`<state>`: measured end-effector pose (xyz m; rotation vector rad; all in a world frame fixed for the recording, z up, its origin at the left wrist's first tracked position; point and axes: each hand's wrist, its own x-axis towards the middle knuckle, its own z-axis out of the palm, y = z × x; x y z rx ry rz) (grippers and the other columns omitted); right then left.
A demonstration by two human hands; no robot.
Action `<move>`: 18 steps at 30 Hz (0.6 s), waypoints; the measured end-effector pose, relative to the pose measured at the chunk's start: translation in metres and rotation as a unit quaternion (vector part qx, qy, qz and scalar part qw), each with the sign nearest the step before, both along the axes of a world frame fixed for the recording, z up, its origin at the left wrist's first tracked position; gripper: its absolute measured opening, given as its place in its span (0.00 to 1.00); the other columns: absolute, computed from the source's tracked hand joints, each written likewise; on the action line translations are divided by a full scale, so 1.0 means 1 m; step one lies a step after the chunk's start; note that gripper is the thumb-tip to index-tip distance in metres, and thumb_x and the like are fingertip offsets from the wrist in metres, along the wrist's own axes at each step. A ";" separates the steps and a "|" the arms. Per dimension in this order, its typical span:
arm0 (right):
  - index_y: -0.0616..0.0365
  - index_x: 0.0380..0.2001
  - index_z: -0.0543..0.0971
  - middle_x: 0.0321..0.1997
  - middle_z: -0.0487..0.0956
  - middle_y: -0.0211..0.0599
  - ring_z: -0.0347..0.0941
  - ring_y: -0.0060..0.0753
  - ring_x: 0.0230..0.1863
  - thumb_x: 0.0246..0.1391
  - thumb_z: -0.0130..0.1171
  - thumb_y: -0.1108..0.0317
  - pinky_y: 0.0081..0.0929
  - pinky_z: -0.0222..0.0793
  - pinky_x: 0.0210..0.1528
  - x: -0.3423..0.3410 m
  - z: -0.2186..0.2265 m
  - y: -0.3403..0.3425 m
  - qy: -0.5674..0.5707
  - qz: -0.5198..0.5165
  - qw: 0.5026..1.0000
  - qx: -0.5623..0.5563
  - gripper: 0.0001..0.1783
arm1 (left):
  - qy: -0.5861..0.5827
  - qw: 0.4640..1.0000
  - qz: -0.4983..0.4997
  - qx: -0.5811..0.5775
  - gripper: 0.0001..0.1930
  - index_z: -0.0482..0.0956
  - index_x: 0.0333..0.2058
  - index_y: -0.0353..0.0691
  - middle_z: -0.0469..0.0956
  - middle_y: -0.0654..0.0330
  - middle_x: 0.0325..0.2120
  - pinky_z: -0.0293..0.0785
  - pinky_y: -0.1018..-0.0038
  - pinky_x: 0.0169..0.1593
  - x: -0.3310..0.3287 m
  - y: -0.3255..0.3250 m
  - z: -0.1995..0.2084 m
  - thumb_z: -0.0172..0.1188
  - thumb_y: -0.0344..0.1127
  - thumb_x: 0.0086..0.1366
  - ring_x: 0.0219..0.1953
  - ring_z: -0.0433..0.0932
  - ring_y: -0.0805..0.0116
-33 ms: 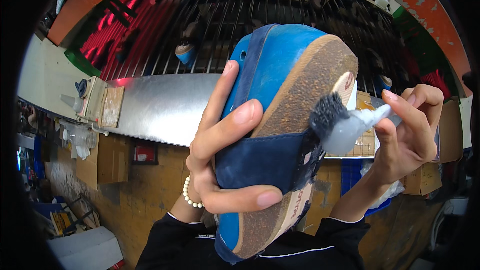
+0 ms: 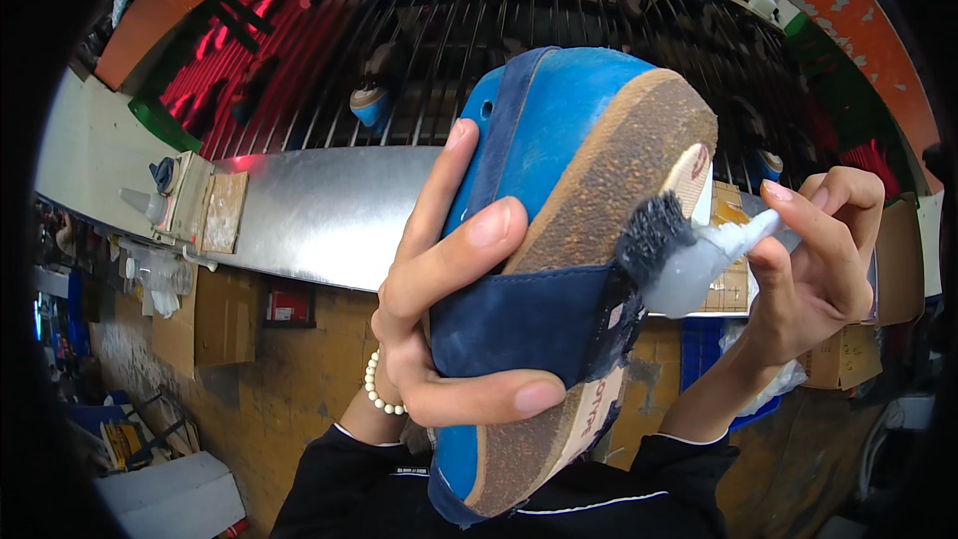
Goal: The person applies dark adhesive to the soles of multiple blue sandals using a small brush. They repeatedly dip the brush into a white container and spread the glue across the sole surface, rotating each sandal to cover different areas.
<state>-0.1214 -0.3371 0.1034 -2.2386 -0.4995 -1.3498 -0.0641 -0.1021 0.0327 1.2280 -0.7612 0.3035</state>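
Note:
My left hand [image 2: 449, 309] grips a sandal upper on a bright blue shoe last [image 2: 589, 90], tilted with its underside facing right. Navy straps [image 2: 519, 324] wrap across the last, and a speckled brown border [image 2: 599, 175] runs around a cream inner sole. My left fingers and thumb press on the last and the wide strap. In my right hand [image 2: 823, 260] a brush [image 2: 689, 274] is pinched between thumb and fingers. Its dark bristles [image 2: 654, 235] touch the strap's folded edge at the underside, and a pale whitish coating covers its neck and handle.
Behind the shoe lies a rack of metal bars [image 2: 439, 60] with blue-lasted shoes [image 2: 369, 105] on it, under a red glow at the left. A steel ledge [image 2: 319, 210] runs in front. Cardboard boxes [image 2: 220, 314] stand on the floor at both sides.

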 end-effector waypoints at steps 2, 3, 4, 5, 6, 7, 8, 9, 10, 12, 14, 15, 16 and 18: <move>0.65 0.35 0.83 0.37 0.63 0.33 0.60 0.26 0.34 0.42 0.72 0.54 0.21 0.55 0.35 0.002 0.000 -0.005 0.007 0.021 1.000 -0.002 0.24 | 0.004 1.000 -0.004 0.001 0.31 0.54 0.61 0.47 0.55 0.39 0.64 0.70 0.50 0.60 -0.001 -0.001 0.000 0.52 0.37 0.59 0.63 0.62 0.41; 0.64 0.35 0.83 0.37 0.63 0.33 0.59 0.26 0.33 0.42 0.72 0.53 0.21 0.55 0.35 0.004 0.000 -0.006 0.012 0.028 1.000 0.000 0.25 | 0.007 1.000 -0.004 0.002 0.31 0.54 0.61 0.47 0.55 0.38 0.64 0.70 0.50 0.60 -0.002 0.000 0.001 0.51 0.38 0.58 0.63 0.63 0.41; 0.64 0.35 0.83 0.37 0.62 0.33 0.59 0.26 0.33 0.41 0.72 0.52 0.21 0.55 0.35 0.005 -0.001 -0.006 0.020 0.036 0.999 0.004 0.25 | 0.009 1.000 -0.003 0.003 0.32 0.53 0.62 0.47 0.55 0.38 0.64 0.70 0.50 0.60 -0.002 0.001 0.001 0.51 0.38 0.58 0.63 0.63 0.41; 0.64 0.35 0.83 0.37 0.62 0.32 0.59 0.26 0.33 0.41 0.73 0.52 0.21 0.54 0.35 0.005 -0.001 -0.007 0.027 0.044 0.999 0.007 0.25 | 0.010 1.000 -0.005 0.004 0.32 0.53 0.62 0.47 0.55 0.38 0.64 0.70 0.49 0.60 -0.002 0.001 0.002 0.51 0.38 0.58 0.62 0.63 0.40; 0.63 0.34 0.83 0.37 0.62 0.32 0.59 0.26 0.33 0.40 0.73 0.51 0.21 0.54 0.35 0.006 0.000 -0.008 0.034 0.052 0.998 0.011 0.26 | 0.010 1.000 -0.005 0.004 0.33 0.52 0.62 0.47 0.55 0.38 0.64 0.70 0.49 0.60 -0.001 0.000 0.002 0.51 0.38 0.58 0.62 0.63 0.40; 0.63 0.34 0.84 0.37 0.62 0.32 0.59 0.26 0.33 0.40 0.73 0.51 0.21 0.54 0.35 0.008 -0.001 -0.009 0.032 0.059 0.998 0.013 0.26 | 0.007 1.000 -0.006 0.004 0.33 0.52 0.63 0.46 0.55 0.38 0.64 0.71 0.49 0.60 0.001 0.000 0.003 0.51 0.38 0.58 0.62 0.63 0.40; 0.63 0.34 0.84 0.37 0.62 0.31 0.59 0.26 0.33 0.40 0.73 0.51 0.21 0.54 0.35 0.008 -0.001 -0.008 0.036 0.068 0.997 0.017 0.26 | 0.013 1.000 -0.008 0.004 0.34 0.51 0.63 0.46 0.54 0.38 0.64 0.71 0.49 0.60 -0.001 0.000 0.003 0.50 0.39 0.58 0.62 0.63 0.40; 0.62 0.34 0.84 0.36 0.62 0.31 0.59 0.26 0.33 0.39 0.73 0.50 0.21 0.54 0.35 0.009 -0.003 -0.008 0.035 0.076 0.996 0.020 0.26 | 0.014 1.000 -0.008 0.004 0.34 0.51 0.63 0.46 0.54 0.38 0.64 0.71 0.49 0.60 -0.001 0.000 0.004 0.50 0.39 0.58 0.62 0.64 0.40; 0.62 0.33 0.84 0.36 0.62 0.31 0.59 0.26 0.33 0.39 0.73 0.50 0.22 0.54 0.35 0.010 -0.005 -0.008 0.036 0.083 0.996 0.023 0.26 | 0.016 1.000 -0.008 0.004 0.35 0.50 0.64 0.46 0.54 0.38 0.64 0.71 0.49 0.60 -0.001 -0.001 0.005 0.50 0.39 0.58 0.62 0.64 0.40; 0.61 0.33 0.85 0.36 0.62 0.31 0.59 0.26 0.34 0.38 0.74 0.49 0.22 0.54 0.35 0.009 -0.008 -0.009 0.042 0.094 0.994 0.026 0.26 | 0.020 1.000 -0.007 0.002 0.36 0.49 0.64 0.46 0.54 0.37 0.64 0.71 0.48 0.59 0.000 -0.003 0.006 0.50 0.39 0.57 0.62 0.64 0.40; 0.59 0.33 0.85 0.36 0.62 0.31 0.60 0.26 0.34 0.36 0.74 0.48 0.22 0.54 0.35 0.008 -0.011 -0.011 0.052 0.106 0.993 0.026 0.26 | 0.025 1.000 -0.007 -0.003 0.37 0.48 0.65 0.45 0.54 0.37 0.64 0.71 0.48 0.59 0.001 -0.006 0.006 0.49 0.40 0.57 0.61 0.64 0.39; 0.59 0.33 0.85 0.36 0.62 0.31 0.60 0.26 0.34 0.36 0.74 0.48 0.22 0.53 0.35 0.008 -0.013 -0.011 0.055 0.116 0.991 0.024 0.26 | 0.028 1.000 -0.005 -0.005 0.37 0.48 0.65 0.45 0.54 0.37 0.64 0.71 0.48 0.59 0.002 -0.007 0.007 0.49 0.40 0.57 0.61 0.64 0.39; 0.59 0.33 0.85 0.36 0.62 0.31 0.60 0.26 0.34 0.36 0.74 0.48 0.22 0.53 0.35 0.007 -0.015 -0.010 0.057 0.125 0.990 0.029 0.26 | 0.029 1.000 -0.003 -0.007 0.38 0.47 0.66 0.45 0.54 0.37 0.64 0.71 0.48 0.59 0.003 -0.008 0.008 0.49 0.40 0.57 0.61 0.65 0.39; 0.58 0.33 0.85 0.36 0.62 0.31 0.60 0.27 0.34 0.35 0.75 0.49 0.22 0.53 0.35 0.007 -0.020 -0.007 0.056 0.146 0.987 0.044 0.26 | 0.035 0.999 0.008 -0.012 0.39 0.46 0.67 0.45 0.54 0.36 0.64 0.71 0.47 0.59 0.005 -0.009 0.011 0.48 0.40 0.56 0.61 0.65 0.39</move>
